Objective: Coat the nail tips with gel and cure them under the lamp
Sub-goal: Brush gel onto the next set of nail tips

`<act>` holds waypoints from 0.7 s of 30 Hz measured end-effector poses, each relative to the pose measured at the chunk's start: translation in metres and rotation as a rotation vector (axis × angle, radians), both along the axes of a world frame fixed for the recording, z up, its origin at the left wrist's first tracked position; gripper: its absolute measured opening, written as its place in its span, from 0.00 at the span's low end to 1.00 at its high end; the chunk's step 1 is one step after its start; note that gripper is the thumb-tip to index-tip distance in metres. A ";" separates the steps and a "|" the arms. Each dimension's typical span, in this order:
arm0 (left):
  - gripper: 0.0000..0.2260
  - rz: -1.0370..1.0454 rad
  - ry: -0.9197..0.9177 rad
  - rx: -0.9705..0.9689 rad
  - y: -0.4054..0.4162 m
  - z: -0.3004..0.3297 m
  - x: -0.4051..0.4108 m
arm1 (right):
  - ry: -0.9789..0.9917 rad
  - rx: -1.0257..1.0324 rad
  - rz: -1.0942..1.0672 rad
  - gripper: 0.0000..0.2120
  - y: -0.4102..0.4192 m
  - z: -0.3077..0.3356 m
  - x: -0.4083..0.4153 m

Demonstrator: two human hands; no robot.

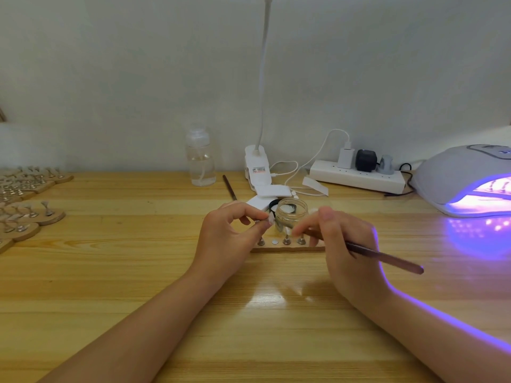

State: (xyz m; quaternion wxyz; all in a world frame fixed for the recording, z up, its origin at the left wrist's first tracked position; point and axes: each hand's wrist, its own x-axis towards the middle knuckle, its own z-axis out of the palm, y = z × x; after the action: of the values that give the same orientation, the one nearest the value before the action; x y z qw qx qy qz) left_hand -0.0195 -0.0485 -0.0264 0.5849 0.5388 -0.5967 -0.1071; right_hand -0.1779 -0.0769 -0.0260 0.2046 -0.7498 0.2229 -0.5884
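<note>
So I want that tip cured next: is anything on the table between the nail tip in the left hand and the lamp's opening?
Nothing fixed. The open gel jar and the right hand holding the brush sit right of the nail tip; beyond them the table looks bare up to the lamp.

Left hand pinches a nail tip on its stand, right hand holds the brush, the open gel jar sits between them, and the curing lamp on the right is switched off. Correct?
Not quite. In the head view the curing lamp is on, glowing violet onto the table. The rest holds: left hand pinches the nail tip, right hand holds the brush, and the gel jar stands open between them.
</note>
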 end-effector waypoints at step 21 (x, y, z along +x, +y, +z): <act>0.11 -0.018 0.058 0.033 -0.002 0.001 0.001 | -0.181 0.248 0.110 0.21 -0.002 0.000 -0.001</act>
State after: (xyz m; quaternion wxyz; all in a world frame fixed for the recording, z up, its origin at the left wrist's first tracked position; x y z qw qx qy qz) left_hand -0.0190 -0.0506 -0.0251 0.5922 0.5397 -0.5823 -0.1376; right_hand -0.1788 -0.0793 -0.0262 0.3467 -0.6737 0.2329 -0.6096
